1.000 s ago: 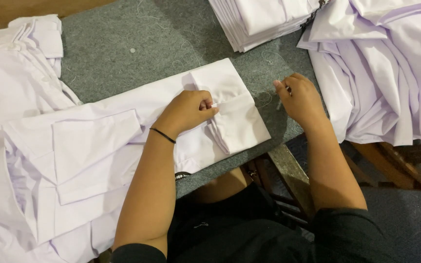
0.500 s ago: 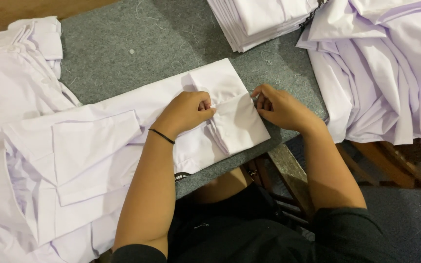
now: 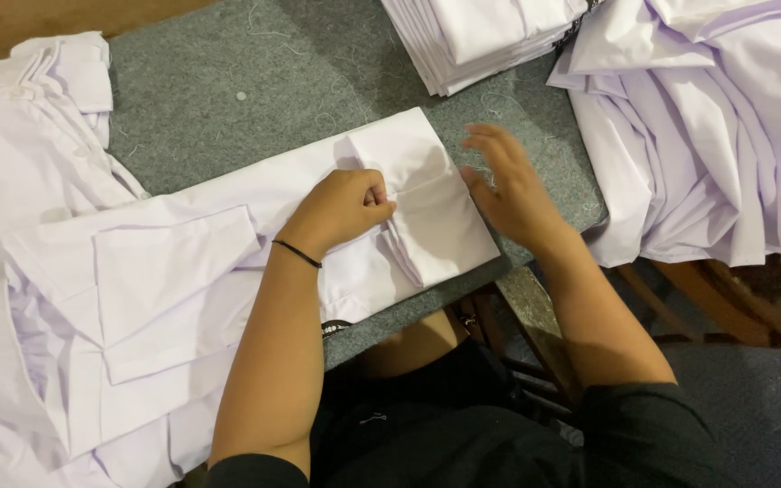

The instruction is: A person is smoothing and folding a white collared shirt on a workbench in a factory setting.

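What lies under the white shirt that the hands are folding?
The white shirt lies on a grey felt-like table cover, with the left hand pressing on it. What sits directly beneath the shirt's middle is covered.

Head view: left hand (image 3: 341,210), closed in a fist, presses the folded white shirt (image 3: 318,235) on the grey felt table (image 3: 228,99); right hand (image 3: 510,188), fingers spread, sits at the fold's edge. Stacked folded shirts (image 3: 485,36) lie beyond.
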